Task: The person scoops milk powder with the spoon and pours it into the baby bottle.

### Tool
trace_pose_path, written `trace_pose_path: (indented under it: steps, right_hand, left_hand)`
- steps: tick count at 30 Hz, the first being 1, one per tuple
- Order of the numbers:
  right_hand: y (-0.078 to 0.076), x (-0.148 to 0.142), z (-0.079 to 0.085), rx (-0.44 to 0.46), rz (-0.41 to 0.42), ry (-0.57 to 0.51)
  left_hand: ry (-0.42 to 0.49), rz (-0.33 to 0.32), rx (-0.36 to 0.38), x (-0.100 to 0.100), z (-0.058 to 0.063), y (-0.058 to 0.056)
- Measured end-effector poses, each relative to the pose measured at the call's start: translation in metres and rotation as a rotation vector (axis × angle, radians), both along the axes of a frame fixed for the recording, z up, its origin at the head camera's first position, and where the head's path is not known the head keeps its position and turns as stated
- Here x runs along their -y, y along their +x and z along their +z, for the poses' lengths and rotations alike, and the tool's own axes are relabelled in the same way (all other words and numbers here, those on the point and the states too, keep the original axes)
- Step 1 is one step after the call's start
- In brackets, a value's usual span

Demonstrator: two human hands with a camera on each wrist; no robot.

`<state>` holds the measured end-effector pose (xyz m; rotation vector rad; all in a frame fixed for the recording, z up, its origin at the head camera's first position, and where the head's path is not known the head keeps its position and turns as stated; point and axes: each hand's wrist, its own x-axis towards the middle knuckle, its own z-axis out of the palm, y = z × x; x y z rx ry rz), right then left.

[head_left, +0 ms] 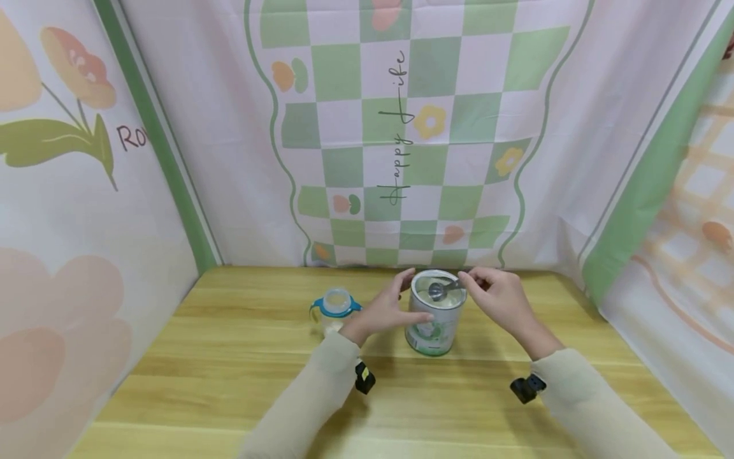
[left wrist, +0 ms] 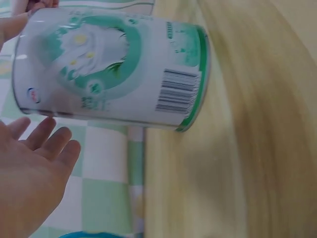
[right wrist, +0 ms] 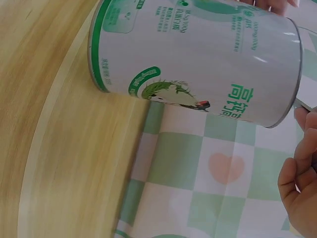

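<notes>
A white-and-green tin point(head_left: 431, 335) of pale powder stands upright and uncovered on the table. My left hand point(head_left: 383, 311) is at its left side with fingers spread, the thumb across the front and the fingertips by the rim. In the left wrist view those fingers point(left wrist: 52, 139) are nearly straight beside the tin point(left wrist: 114, 64). A metal measuring spoon point(head_left: 438, 292) lies across the tin's mouth, its round bowl over the powder. My right hand point(head_left: 497, 299) pinches the spoon's handle at the right rim. Left of the tin is a clear cup point(head_left: 337, 307) with a blue collar and handles.
The wooden table point(head_left: 229, 363) runs back to a hanging cloth point(head_left: 384, 127) with green and white checks, close behind the tin. More printed cloth point(head_left: 57, 223) hangs along the left side, and another cloth point(head_left: 688, 255) along the right.
</notes>
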<state>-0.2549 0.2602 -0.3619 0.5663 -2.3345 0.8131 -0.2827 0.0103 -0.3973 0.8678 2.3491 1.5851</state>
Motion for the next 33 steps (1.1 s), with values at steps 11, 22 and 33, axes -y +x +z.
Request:
trace_pose_path:
  steps: [11, 22, 33]
  right_hand:
    - [-0.005, 0.007, -0.005, -0.12, 0.024, 0.107]
    - [-0.007, 0.013, -0.002, -0.14, 0.036, 0.194]
    - [-0.015, 0.023, 0.0, -0.113, 0.012, 0.293]
  left_hand:
    - [0.072, 0.064, 0.103, -0.021, -0.016, -0.002]
    - [0.112, 0.073, 0.094, -0.031, -0.014, -0.001]
    - [0.147, 0.049, 0.089, -0.03, -0.016, -0.003]
